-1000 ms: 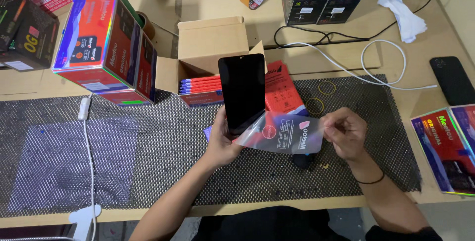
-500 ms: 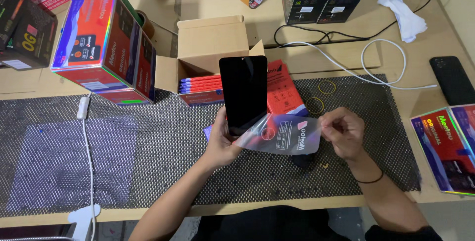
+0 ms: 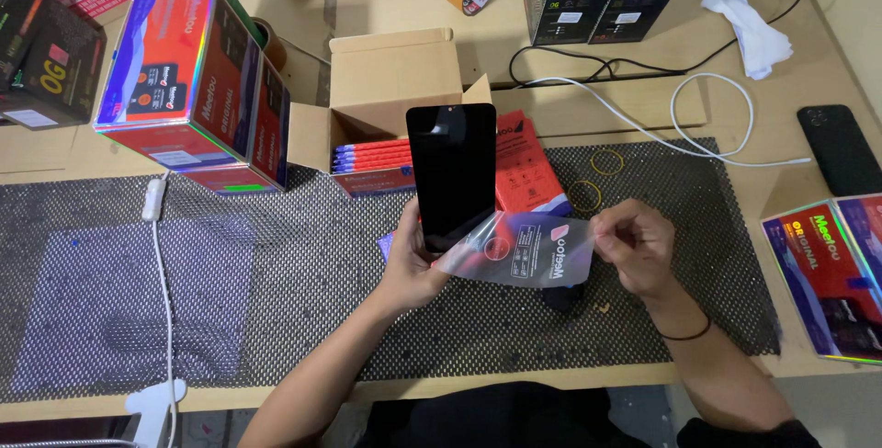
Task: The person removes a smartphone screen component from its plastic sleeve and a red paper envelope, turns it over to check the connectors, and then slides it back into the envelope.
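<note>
Two hands are occupied above the near middle of the black mesh mat (image 3: 276,273). A black, glossy, rectangular phone screen panel (image 3: 451,172) is gripped at its lower end by the left hand (image 3: 411,260), its long axis pointing toward the far edge. A clear plastic protective film (image 3: 524,250), attached at the panel's lower right corner, is pinched by the right hand (image 3: 634,246) and stretched rightward. The left fingers behind the panel are hidden.

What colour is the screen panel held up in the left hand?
Glossy black, seen in the head view: the screen panel in the left hand is plain black all over.
</note>
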